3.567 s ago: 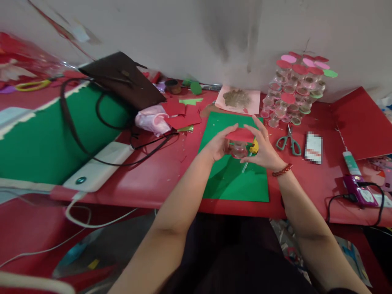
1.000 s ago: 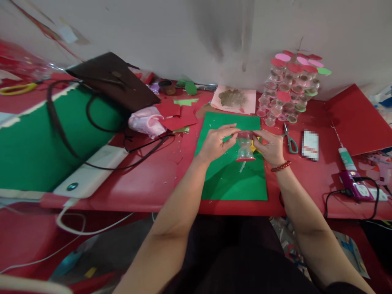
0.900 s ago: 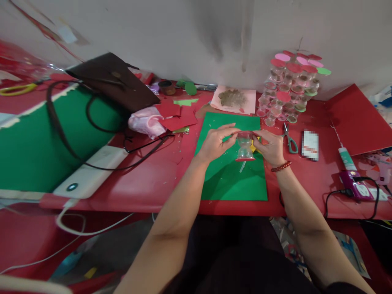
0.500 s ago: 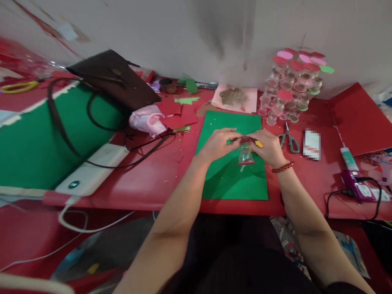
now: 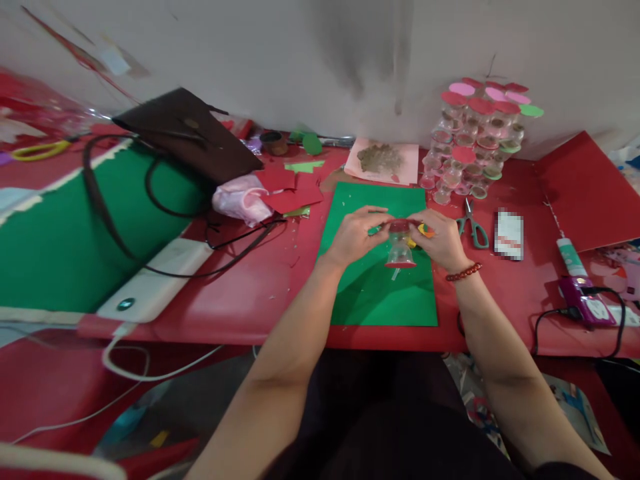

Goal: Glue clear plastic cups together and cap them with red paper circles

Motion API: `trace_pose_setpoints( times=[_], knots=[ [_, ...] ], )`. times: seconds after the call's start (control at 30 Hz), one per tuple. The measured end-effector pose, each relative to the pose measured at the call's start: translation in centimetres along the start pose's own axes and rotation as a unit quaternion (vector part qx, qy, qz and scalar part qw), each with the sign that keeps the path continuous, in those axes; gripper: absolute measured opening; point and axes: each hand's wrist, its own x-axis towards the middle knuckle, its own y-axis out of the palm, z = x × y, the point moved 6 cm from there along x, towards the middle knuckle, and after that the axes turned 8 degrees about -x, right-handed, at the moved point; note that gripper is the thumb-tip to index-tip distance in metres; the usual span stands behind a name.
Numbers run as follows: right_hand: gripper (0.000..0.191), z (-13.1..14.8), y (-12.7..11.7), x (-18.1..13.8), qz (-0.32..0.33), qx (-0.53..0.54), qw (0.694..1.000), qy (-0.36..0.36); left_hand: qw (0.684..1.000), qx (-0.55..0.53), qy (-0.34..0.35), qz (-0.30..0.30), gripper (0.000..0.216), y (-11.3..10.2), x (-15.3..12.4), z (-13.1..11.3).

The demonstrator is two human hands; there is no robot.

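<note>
1. Two hands are gripping one clear cup (image 5: 400,251) over the green sheet (image 5: 380,303): left hand (image 5: 356,235) and right hand (image 5: 441,239) pinching red paper (image 5: 400,226) onto its top.
2. I'm judging the cup could be tipping, or the paper sliding askew, under uneven pressure.
3. Grey wall (image 5: 200,47) is backing the cluttered red table (image 5: 260,293).

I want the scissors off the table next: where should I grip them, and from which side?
Take the scissors by their green handle loops, probably from the near side with the right hand: they lie flat, loops towards you, blades pointing away towards the stacked cups. That hand, on the small clear cup, is nearest.
</note>
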Motion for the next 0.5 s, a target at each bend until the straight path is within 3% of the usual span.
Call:
trace_pose_setpoints(
  times=[0.13,0.3,0.5],
  knots=[
    [0.016,-0.3,-0.1,0.0,-0.004,0.002,1.0,0.026,1.0,-0.017,-0.001,-0.023,0.035,-0.3,0.0,0.1],
    [0.017,0.3,-0.2,-0.1,-0.017,-0.007,1.0,-0.018,1.0,0.003,-0.005,-0.008,0.032,-0.1,-0.1,0.4],
    [0.016,-0.4,0.0,-0.1,-0.015,0.013,0.999,0.031,0.998,-0.031,-0.033,-0.054,0.033,-0.6,-0.2,1.0]
  ],
)
